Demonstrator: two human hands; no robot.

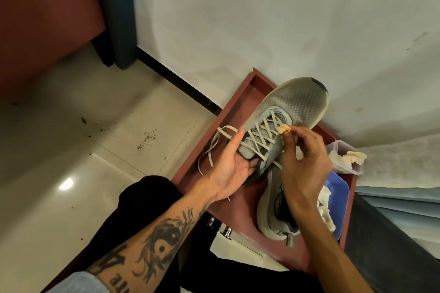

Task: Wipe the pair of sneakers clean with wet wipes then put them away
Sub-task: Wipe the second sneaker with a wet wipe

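Two sneakers, head view: the held sneaker (295,102) is raised over the far half of the red-brown tray (240,219), its toe towards the tray's far right corner by the wall. The second sneaker (266,211) lies on its side on the near right part of the tray, under the right wrist.
Left hand: the left hand (232,169) cradles the held sneaker at its heel end, palm up. The thumb lies straight along the lace side and the fingers curl underneath, mostly hidden.
Right hand: the right hand (307,162) pinches a small wadded wipe (284,129) between thumb and forefinger. The other fingers are loosely bent and apart.
Contact: the wipe touches the upper just beside the toe-end rows of the laces (259,137).
Wipe condition: yellowed and crumpled, so probably nearly spent.
Supplies: a clear tub (333,147) of wipes stands at the tray's right edge. A blue dish (340,188) just nearer along that edge holds used wipes (325,211).
Step in hand: judged to be cleaning the lace panel of the first shoe. The toe mesh looks grey and grimy, so most of the job seems undone.
Doing it well: stroke along the eyelet strip, not across the laces, so the wad does not snag. Steady the shoe firmly from below, and turn the wad to a cleaner face or take a fresh one from the tub.
Watch for: loose lace ends hang towards the tray's left edge and could drag through dirt.
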